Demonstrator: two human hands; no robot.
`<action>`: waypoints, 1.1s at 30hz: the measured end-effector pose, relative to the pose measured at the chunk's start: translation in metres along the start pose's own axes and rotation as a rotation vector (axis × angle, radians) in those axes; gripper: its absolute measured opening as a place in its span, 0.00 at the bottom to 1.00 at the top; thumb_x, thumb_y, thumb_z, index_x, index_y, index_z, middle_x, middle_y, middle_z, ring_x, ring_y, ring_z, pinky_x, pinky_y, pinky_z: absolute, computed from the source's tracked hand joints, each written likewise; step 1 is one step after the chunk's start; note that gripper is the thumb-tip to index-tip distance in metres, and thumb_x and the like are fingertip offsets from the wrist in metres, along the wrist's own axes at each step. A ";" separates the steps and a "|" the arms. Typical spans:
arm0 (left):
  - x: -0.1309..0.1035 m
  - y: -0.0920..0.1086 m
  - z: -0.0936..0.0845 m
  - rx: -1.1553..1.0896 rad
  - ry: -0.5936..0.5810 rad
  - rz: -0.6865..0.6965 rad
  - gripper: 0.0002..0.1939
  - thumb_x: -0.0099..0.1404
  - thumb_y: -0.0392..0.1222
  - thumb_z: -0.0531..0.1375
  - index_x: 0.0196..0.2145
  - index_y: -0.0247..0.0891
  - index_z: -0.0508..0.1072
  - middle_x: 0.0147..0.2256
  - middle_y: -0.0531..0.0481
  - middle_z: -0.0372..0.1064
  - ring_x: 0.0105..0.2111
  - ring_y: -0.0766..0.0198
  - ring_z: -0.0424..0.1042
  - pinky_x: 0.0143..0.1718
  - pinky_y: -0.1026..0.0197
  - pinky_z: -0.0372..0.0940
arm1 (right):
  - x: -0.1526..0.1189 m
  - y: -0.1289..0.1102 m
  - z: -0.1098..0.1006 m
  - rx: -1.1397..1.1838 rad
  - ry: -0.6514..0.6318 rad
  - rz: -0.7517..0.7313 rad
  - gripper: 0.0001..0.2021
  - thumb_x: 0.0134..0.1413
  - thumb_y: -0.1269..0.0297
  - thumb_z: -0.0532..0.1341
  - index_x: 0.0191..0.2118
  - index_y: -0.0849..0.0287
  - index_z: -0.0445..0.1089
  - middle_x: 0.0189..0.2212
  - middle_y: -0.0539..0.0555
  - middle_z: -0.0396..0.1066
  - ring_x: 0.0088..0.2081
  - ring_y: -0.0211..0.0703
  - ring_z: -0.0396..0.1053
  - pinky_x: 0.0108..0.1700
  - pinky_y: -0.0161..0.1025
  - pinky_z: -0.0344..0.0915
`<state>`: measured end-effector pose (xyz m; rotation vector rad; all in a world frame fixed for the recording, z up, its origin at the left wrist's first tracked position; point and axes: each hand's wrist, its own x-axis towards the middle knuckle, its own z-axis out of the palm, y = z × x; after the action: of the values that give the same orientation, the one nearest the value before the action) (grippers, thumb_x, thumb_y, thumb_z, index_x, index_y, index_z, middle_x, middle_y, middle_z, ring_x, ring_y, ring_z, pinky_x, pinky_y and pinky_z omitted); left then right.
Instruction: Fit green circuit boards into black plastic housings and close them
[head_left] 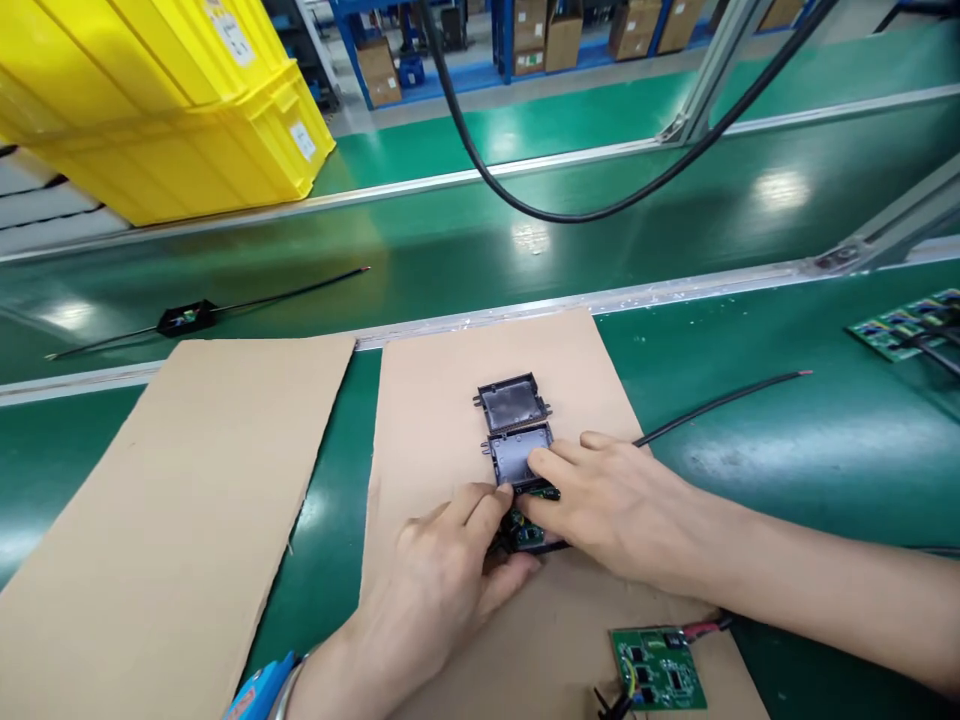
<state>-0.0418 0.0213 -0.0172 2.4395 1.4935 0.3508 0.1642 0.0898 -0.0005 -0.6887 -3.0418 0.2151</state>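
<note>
Both hands meet over a black plastic case with a green circuit board (529,534) inside, on a cardboard sheet (427,400). My left hand (457,550) has its fingers closed on the case's left side, thumb along the near edge. My right hand (600,495) holds the right side, its fingertips at the board's far edge. Just beyond the board lies an open black case half (517,455), touched by a right fingertip. Another black case half (513,402) sits farther back. A black cable (720,404) runs out to the right from behind my right hand.
A second green board (660,668) with wires lies at the sheet's near right. Another cardboard sheet (180,480) is at left. Yellow bins (202,150) stand back left. A cabled black case (186,318) lies beyond the rail, and a thick cable (555,216) hangs overhead.
</note>
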 end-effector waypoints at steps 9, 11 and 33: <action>0.000 0.002 0.000 0.016 -0.004 0.036 0.17 0.69 0.48 0.56 0.51 0.35 0.65 0.42 0.44 0.73 0.35 0.57 0.77 0.30 0.58 0.75 | 0.004 -0.003 0.005 0.037 0.022 0.047 0.06 0.58 0.72 0.56 0.33 0.56 0.66 0.33 0.56 0.61 0.34 0.47 0.58 0.28 0.39 0.49; 0.000 0.001 -0.001 -0.005 -0.027 0.021 0.17 0.68 0.47 0.58 0.51 0.36 0.66 0.42 0.45 0.73 0.36 0.56 0.77 0.31 0.57 0.75 | 0.004 -0.002 0.008 0.062 0.035 0.031 0.04 0.58 0.72 0.56 0.35 0.57 0.67 0.34 0.56 0.61 0.35 0.47 0.58 0.28 0.40 0.50; -0.004 0.018 -0.002 0.455 -0.098 0.052 0.12 0.58 0.24 0.51 0.33 0.37 0.67 0.24 0.51 0.67 0.21 0.60 0.69 0.20 0.61 0.64 | 0.000 0.001 0.017 0.187 0.093 0.069 0.03 0.57 0.69 0.61 0.33 0.57 0.72 0.32 0.54 0.61 0.36 0.45 0.57 0.29 0.38 0.48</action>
<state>-0.0297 0.0099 -0.0099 2.7911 1.6106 -0.1163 0.1644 0.0885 -0.0175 -0.7659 -2.8647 0.4487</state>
